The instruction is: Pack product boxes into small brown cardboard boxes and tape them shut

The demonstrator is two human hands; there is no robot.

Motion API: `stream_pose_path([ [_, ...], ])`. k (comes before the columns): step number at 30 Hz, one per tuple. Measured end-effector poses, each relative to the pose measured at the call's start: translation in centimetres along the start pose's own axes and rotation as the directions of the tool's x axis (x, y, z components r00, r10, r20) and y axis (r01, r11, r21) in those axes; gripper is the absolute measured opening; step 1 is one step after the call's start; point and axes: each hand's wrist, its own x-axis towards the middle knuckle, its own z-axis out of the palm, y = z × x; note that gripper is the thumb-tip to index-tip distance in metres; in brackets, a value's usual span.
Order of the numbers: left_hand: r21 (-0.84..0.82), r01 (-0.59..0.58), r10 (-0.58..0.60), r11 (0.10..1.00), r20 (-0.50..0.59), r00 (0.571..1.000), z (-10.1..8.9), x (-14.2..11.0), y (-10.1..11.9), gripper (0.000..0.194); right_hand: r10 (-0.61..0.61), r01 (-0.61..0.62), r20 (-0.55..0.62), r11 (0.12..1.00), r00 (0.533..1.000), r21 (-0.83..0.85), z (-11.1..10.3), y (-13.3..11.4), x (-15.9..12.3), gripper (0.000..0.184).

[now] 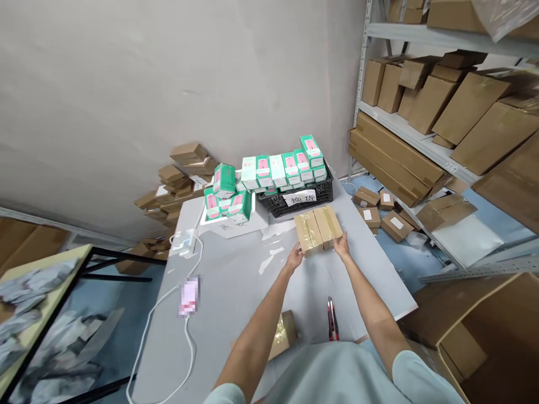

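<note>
Two small taped cardboard boxes sit side by side on the grey table, a left cardboard box [306, 229] and a right cardboard box [327, 222]. My left hand [295, 258] grips the near left corner of the left box. On the other side, my right hand [341, 245] has its fingers on the near right corner of the right box, so the pair is held between both hands. Directly behind the boxes stands a black crate [278, 209] with a paper label, filled with green and pink product boxes [290, 166].
A red and black utility knife [332, 318] lies near my body, with another taped carton [284, 336] left of it. A white bin [236, 225] holds more green boxes. A white cable [155, 308] crosses the table's left side. Shelving with cartons [433, 101] stands at right.
</note>
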Motion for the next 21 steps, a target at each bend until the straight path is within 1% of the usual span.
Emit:
stream_pose_path([
  [1,0.021,0.002,-0.002,1.0,0.005,1.0,0.2,-0.4,0.0,0.088,0.002,-0.002,-0.006,1.0,1.0,-0.011,-0.2,0.8,-0.9,0.088],
  [3,0.062,0.014,-0.014,0.998,-0.001,1.0,0.2,-2.2,-0.6,0.088,0.011,-0.011,-0.001,0.999,1.0,-0.045,-0.2,3.2,-3.9,0.095],
  [5,0.08,0.011,-0.01,0.997,-0.013,1.0,-0.7,-5.1,-2.3,0.091,0.03,-0.028,0.023,0.995,0.999,-0.096,0.3,6.3,-8.0,0.097],
  [7,0.139,-0.033,0.038,0.99,-0.028,0.999,-2.5,-9.3,-5.0,0.092,0.065,-0.057,0.045,0.986,0.997,-0.16,1.1,9.6,-12.7,0.098],
  [9,0.325,-0.148,0.168,0.934,-0.035,0.985,-5.1,-14.1,-8.1,0.088,0.104,-0.089,0.053,0.969,0.993,-0.231,2.1,12.3,-17.3,0.094],
  [10,0.407,-0.177,0.213,0.896,-0.046,0.976,-6.6,-16.6,-9.6,0.087,0.117,-0.099,0.05,0.959,0.992,-0.267,2.5,13.3,-19.2,0.089],
  [11,0.471,-0.172,0.227,0.865,-0.061,0.972,-8.2,-19.0,-11.1,0.088,0.122,-0.102,0.046,0.948,0.991,-0.302,2.9,14.1,-20.9,0.083],
  [13,0.557,-0.11,0.19,0.823,-0.088,0.978,-11.3,-23.4,-13.4,0.093,0.111,-0.088,0.041,0.924,0.993,-0.373,3.6,14.8,-23.3,0.067],
  [15,0.592,-0.034,0.115,0.805,-0.099,0.988,-14.1,-26.9,-14.9,0.102,0.088,-0.055,0.055,0.895,0.995,-0.444,4.2,14.7,-24.5,0.053],
  [16,0.594,-0.01,0.086,0.804,-0.1,0.991,-15.4,-28.3,-15.4,0.108,0.081,-0.041,0.063,0.876,0.995,-0.48,4.4,14.4,-24.7,0.046],
  [18,0.579,-0.001,0.061,0.815,-0.085,0.995,-17.6,-30.2,-16.3,0.124,0.059,0.005,0.101,0.842,0.993,-0.539,4.9,13.6,-24.7,0.039],
  [21,0.526,-0.031,0.065,0.85,-0.047,0.997,-19.9,-31.6,-17.6,0.142,-0.007,0.11,0.174,0.797,0.985,-0.593,5.8,11.9,-24.2,0.043],
])
